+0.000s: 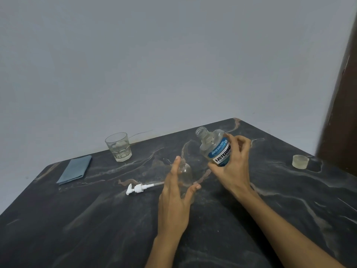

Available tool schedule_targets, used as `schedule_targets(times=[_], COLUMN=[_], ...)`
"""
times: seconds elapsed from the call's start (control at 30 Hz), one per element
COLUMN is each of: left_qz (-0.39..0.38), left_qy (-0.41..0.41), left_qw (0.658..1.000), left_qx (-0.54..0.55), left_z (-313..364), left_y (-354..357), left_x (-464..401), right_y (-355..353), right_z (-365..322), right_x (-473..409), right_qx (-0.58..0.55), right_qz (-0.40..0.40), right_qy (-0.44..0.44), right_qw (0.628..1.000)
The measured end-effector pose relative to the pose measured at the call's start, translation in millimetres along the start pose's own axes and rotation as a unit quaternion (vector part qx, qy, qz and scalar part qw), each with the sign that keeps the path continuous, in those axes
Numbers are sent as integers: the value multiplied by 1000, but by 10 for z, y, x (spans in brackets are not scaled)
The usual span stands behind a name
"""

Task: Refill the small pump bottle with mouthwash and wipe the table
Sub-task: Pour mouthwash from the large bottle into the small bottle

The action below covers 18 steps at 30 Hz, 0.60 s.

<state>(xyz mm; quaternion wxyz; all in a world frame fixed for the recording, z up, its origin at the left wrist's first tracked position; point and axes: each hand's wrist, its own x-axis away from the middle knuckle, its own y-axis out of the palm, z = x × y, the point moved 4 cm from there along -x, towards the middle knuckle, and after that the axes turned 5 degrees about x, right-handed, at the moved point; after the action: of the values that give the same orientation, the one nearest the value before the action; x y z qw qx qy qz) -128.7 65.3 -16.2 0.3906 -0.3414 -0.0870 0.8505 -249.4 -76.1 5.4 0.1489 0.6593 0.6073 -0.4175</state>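
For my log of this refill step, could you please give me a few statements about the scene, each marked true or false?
1. The right hand holds the mouthwash bottle tilted, cap off. True.
2. The pump head is screwed onto the small bottle. False: it lies on the table, left of the bottle.
3. The left hand steadies the small bottle. True.
4. The blue cloth lies under the glass. False: it lies beside it, apart.
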Motion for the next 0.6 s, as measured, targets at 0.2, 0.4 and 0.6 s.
schedule_targets(times=[0.2,0.4,0.6], left_qz=[9,0,7], left_qy=[10,-7,-23], left_qw=[1000,999,997], left_qx=[22,47,68], left_z=[-45,-83,-136], left_y=[29,90,117], left_x=[3,-27,-51], right_y=[-30,-72,-14], right_z=[-54,-97,-94], right_x=[15,16,23], right_qx=[41,78,93], right_qz=[12,45,24], right_qy=[-34,-66,-79], right_qw=[999,994,992])
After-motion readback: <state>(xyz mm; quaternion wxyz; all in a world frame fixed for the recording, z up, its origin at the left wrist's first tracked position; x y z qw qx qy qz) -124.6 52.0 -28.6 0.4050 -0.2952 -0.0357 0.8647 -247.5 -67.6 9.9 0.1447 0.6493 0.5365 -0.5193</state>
